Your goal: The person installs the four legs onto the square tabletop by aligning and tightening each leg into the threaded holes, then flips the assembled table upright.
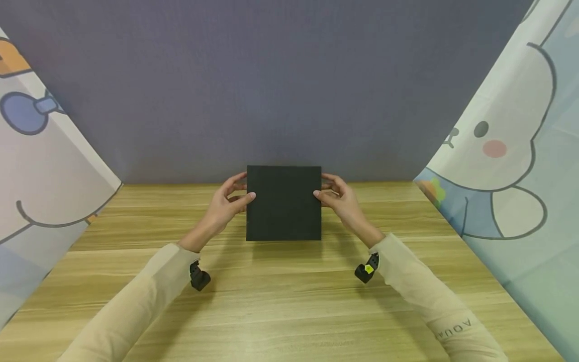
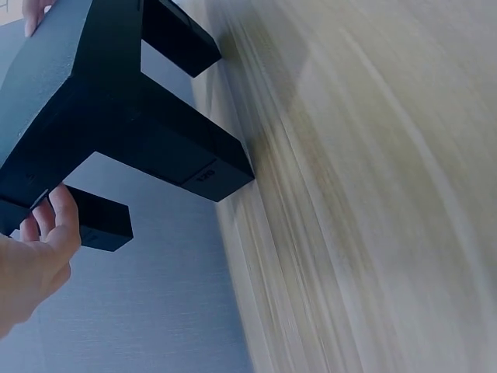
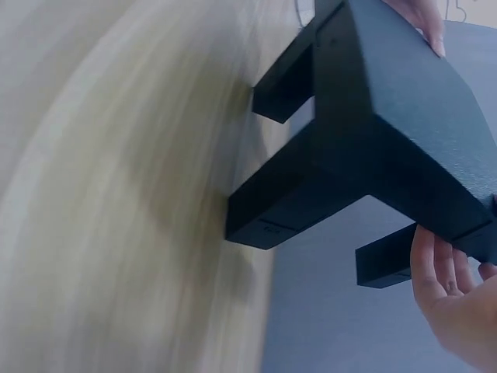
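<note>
A small black stool with a flat square top and several block-like legs is in the middle, its top toward the head camera. My left hand grips its left side, thumb on the top and fingers on the side wall, as the left wrist view shows the hand below the rim. On the opposite side my right hand grips the edge in the same way, its fingers under the rim. The stool's legs point down at the tabletop; whether all of them touch it I cannot tell.
The wood-grain table spreads below and in front. Close behind the stool rises a grey panel. Cartoon-printed cloths stand at the left and right. A small black device is strapped to each wrist.
</note>
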Action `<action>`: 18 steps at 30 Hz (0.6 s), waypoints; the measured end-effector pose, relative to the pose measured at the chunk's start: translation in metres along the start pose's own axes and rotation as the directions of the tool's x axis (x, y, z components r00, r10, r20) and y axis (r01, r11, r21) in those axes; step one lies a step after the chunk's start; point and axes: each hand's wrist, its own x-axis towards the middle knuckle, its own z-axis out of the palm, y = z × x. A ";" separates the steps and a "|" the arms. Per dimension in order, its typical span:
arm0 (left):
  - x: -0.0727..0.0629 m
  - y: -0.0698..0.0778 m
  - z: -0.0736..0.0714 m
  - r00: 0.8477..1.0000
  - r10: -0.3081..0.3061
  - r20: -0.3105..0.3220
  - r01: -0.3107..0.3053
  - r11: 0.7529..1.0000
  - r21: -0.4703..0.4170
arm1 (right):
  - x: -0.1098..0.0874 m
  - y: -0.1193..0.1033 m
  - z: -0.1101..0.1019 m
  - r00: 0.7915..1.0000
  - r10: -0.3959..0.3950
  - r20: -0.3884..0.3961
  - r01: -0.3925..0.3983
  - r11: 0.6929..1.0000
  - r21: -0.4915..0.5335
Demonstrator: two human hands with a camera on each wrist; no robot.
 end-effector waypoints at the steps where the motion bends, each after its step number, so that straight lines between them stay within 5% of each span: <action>1: 0.001 0.000 0.000 1.000 -0.001 -0.006 0.001 1.000 -0.004 | -0.001 0.002 0.000 1.000 0.005 0.014 -0.005 1.000 -0.001; 18: 0.004 0.002 0.001 0.999 0.004 -0.040 -0.005 1.000 -0.021 | -0.004 0.010 0.003 0.998 -0.057 0.041 0.055 0.998 0.037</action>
